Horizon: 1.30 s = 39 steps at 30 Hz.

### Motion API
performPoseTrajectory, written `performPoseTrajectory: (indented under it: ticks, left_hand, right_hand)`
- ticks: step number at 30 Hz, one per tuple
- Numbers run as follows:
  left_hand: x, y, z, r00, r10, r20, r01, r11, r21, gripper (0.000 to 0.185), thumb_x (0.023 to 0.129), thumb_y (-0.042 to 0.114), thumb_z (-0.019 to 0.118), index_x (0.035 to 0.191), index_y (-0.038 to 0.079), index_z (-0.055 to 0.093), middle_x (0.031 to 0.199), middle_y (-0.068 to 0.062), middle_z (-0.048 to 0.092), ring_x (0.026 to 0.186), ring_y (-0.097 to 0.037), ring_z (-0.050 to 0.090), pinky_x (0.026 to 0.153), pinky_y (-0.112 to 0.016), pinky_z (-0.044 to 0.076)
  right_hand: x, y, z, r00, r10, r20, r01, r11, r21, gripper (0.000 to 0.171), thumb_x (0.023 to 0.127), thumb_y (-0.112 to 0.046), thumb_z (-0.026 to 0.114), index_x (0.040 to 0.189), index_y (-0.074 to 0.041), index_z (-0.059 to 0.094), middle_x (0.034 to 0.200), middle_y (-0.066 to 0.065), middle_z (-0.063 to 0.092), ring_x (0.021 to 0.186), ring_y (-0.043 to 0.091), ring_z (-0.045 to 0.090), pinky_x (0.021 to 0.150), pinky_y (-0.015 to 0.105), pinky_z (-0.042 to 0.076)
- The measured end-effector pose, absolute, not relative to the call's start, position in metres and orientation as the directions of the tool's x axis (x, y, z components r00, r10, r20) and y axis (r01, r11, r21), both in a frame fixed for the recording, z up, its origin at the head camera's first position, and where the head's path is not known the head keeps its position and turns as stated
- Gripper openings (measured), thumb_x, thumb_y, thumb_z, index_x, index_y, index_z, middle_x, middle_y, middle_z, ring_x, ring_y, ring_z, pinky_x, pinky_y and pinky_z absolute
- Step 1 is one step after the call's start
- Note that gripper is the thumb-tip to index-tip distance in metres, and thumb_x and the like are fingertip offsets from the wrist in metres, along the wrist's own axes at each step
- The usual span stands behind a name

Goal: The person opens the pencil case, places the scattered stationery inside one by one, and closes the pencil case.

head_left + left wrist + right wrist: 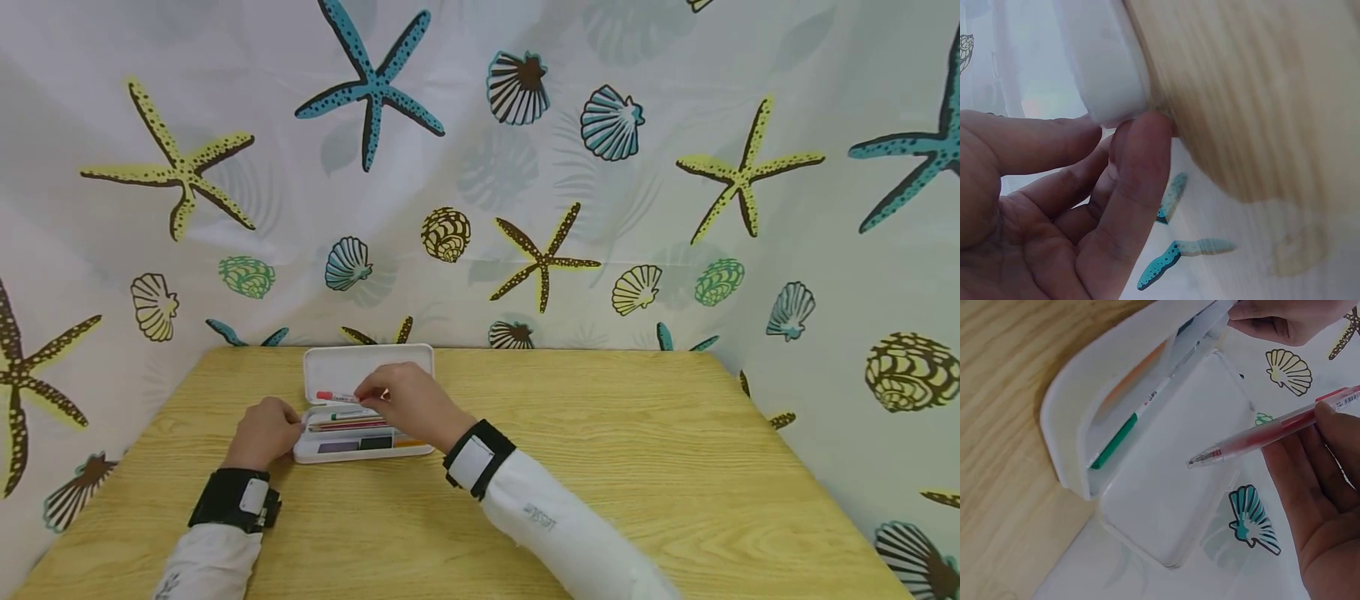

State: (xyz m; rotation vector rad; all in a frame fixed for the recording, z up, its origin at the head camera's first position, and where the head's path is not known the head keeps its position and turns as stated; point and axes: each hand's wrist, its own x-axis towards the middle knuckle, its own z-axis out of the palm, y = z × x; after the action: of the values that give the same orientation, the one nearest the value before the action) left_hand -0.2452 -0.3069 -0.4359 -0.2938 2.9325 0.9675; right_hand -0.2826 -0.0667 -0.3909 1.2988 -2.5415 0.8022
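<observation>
A white pencil case [300, 454] lies unfolded on the table, its lid [367, 360] raised at the back. My left hand [262, 433] pinches the left end of the case; in the left wrist view the thumb and fingers [1147, 150] meet at its white corner. Above the case, my right hand [412, 404] holds a red pen [1279, 428] between thumb and fingers. The pen has a clear tip section, which points back toward the wrist camera. Inside the case are a green-capped pen [1116, 440], several pencils [348, 425] and a dark block [377, 443].
The case stands near the back left of the wooden table [600, 467]. Behind the table's back edge hangs a white cloth [465, 292] printed with starfish and shells, which also runs along both sides. An orange pencil [408, 443] lies in the front compartment.
</observation>
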Motion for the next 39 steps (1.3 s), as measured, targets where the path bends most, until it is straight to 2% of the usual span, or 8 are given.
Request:
performPoseTrajectory:
  ticks: [6,12,26,31,39]
  left_hand:
    - [-0.246,-0.305,-0.436,-0.979,-0.178,-0.100,-0.202,0.786,0.584,0.024,0.098,0.007,0.063,0.104,-0.016,0.066,0.084,-0.019,0.066,0.063,-0.023,0.063,0.056,-0.030,0.050]
    - [-0.247,-0.304,-0.436,-0.980,-0.176,-0.093,-0.197,0.788,0.584,0.024,0.098,0.007,0.063,0.104,-0.016,0.067,0.083,-0.018,0.066,0.062,-0.022,0.062,0.056,-0.030,0.050]
    - [-0.248,-0.302,-0.435,-0.980,-0.179,-0.088,-0.196,0.779,0.595,0.023,0.097,0.007,0.062,0.101,-0.015,0.068,0.080,-0.016,0.066,0.059,-0.020,0.062,0.054,-0.029,0.049]
    - [-0.249,-0.301,-0.436,-0.981,-0.180,-0.075,-0.189,0.784,0.592,0.022,0.097,0.006,0.062,0.100,-0.015,0.068,0.080,-0.016,0.066,0.059,-0.020,0.062,0.053,-0.030,0.049]
    - [-0.250,-0.301,-0.436,-0.981,-0.178,-0.079,-0.190,0.790,0.583,0.022,0.097,0.006,0.062,0.101,-0.015,0.068,0.080,-0.016,0.066,0.059,-0.021,0.062,0.054,-0.030,0.048]
  right_hand:
    - [-0.295,-0.067,-0.405,-0.639,-0.691,0.339,-0.757,0.486,-0.438,0.012,0.095,-0.011,0.075,0.105,-0.011,0.081,0.098,-0.004,0.076,0.085,-0.002,0.064,0.078,0.011,0.049]
    - [-0.304,-0.070,-0.419,-0.663,-0.701,0.263,-0.730,0.529,-0.432,0.011,0.095,-0.010,0.074,0.105,-0.011,0.080,0.097,-0.004,0.076,0.084,-0.001,0.063,0.077,0.012,0.048]
    - [-0.312,-0.084,-0.436,-0.650,-0.732,0.203,-0.753,0.583,-0.305,0.008,0.097,-0.014,0.073,0.097,-0.015,0.080,0.090,-0.009,0.071,0.077,0.000,0.058,0.069,0.015,0.046]
    - [-0.310,-0.085,-0.433,-0.657,-0.731,0.185,-0.752,0.615,-0.238,0.010,0.097,-0.011,0.071,0.100,-0.013,0.081,0.094,-0.005,0.073,0.081,0.003,0.060,0.073,0.018,0.048]
    - [-0.307,-0.083,-0.430,-0.663,-0.731,0.163,-0.747,0.631,-0.209,0.013,0.099,-0.010,0.069,0.103,-0.013,0.081,0.099,-0.004,0.075,0.083,0.004,0.060,0.075,0.017,0.049]
